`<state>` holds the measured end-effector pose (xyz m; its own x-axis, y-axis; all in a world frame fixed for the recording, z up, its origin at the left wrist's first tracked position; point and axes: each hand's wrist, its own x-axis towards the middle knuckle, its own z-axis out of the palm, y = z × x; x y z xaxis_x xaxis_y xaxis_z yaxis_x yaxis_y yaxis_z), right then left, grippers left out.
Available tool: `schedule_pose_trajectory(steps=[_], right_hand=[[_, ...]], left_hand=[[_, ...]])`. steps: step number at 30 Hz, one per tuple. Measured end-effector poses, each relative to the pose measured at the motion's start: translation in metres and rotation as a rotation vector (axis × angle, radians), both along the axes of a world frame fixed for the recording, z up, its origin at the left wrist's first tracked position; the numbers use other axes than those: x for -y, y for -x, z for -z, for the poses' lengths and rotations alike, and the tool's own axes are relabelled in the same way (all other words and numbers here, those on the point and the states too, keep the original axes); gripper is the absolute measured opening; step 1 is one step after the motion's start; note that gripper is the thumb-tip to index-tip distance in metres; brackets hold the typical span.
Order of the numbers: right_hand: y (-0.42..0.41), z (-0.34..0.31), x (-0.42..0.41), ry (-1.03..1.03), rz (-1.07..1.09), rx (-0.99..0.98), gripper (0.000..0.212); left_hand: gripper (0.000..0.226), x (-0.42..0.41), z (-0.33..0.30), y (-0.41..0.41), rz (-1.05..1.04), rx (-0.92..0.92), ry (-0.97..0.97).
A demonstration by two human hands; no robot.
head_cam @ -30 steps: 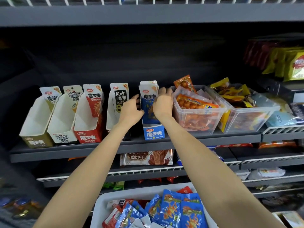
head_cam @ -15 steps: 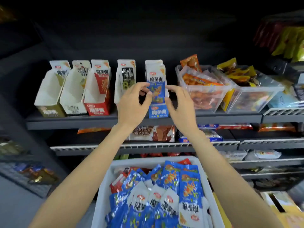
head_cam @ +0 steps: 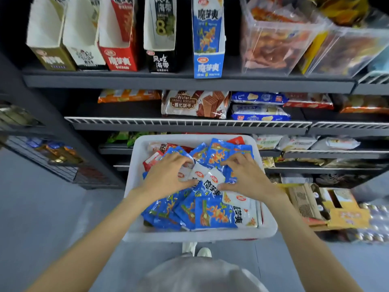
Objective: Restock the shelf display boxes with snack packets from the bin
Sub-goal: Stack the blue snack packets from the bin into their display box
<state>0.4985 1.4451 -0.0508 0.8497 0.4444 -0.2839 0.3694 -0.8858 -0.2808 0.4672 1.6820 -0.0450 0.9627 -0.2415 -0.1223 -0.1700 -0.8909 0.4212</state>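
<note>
- White bin [head_cam: 134, 186]: my landmark, on the floor in front of the shelving, heaped with blue and white snack packets [head_cam: 212, 213].
- My left hand [head_cam: 168, 175]: inside the bin, left of its middle, fingers curled onto the white-topped packets at the heap's centre; a firm pinch or a mere gather, I cannot tell.
- My right hand [head_cam: 246, 175]: inside the bin, right of its middle, fingers and thumb curled about the same cluster; grip likewise uncertain.
- Blue display box [head_cam: 208, 66]: on the grey shelf [head_cam: 168, 81] above and behind the bin, upright, blue packets standing in it.
- Black display box [head_cam: 161, 60], red display box [head_cam: 119, 60]: same shelf, left of the blue box.
- Clear tubs [head_cam: 273, 49]: same shelf, above the bin's right.
- Wafer pack [head_cam: 195, 104]: one shelf lower, directly behind the bin.
</note>
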Motion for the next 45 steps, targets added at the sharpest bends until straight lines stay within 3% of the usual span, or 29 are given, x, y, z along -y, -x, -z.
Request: schedule_pose_trajectory(steps=[3,6,10,13,15,17,20,24,28,31,35,37,40,45], right_hand=[[0.014,0.010,-0.001,0.019,-0.057,-0.077,0.094],[0.020,0.017,-0.004,0.117,-0.112,-0.033,0.103],[0.019,0.018,0.002,-0.078,-0.071,-0.101,0.086],[0.007,0.007,0.019,-0.226,-0.112,-0.067,0.056],[-0.005,-0.001,0.028,-0.063,-0.238,0.062,0.066],[-0.014,-0.002,0.031,0.161,-0.347,0.028,0.078],[-0.017,0.002,0.030,0.236,-0.388,0.021,0.069],[-0.018,0.000,0.036,0.085,-0.309,0.270,0.047],[-0.023,-0.016,0.041,-0.069,-0.226,0.492,0.025],[-0.026,-0.030,0.042,-0.204,-0.132,0.504,0.017],[-0.026,-0.044,0.037,-0.529,0.202,0.386,0.021],[-0.028,-0.051,0.030,-0.696,0.316,0.291,0.016],[-0.033,-0.061,0.018,-0.984,0.408,0.100,0.025],[-0.052,-0.084,0.003,-1.217,0.466,0.188,0.015]], left_hand=[[0.082,0.012,0.009,0.020,0.047,-0.059,-0.152],[0.089,0.025,0.018,0.034,0.081,-0.047,-0.215],[0.078,0.044,0.024,0.044,0.066,0.010,-0.169],[0.074,0.058,0.020,0.039,0.126,0.045,-0.156],[0.073,0.069,0.016,0.036,0.194,0.030,-0.195],[0.069,0.080,0.014,0.033,0.230,-0.006,-0.234],[0.064,0.089,0.012,0.028,0.256,-0.038,-0.253],[0.055,0.074,0.010,0.025,0.249,-0.130,-0.148],[0.032,0.047,0.008,0.024,0.152,-0.293,0.052],[0.029,0.028,0.002,0.021,0.029,-0.301,0.203],[0.050,0.006,-0.011,0.008,-0.237,-0.260,0.525],[0.053,-0.002,-0.018,0.000,-0.316,-0.196,0.674],[0.043,-0.006,-0.036,-0.011,-0.369,-0.017,0.785],[0.026,-0.010,-0.090,-0.052,-0.351,0.305,0.901]])
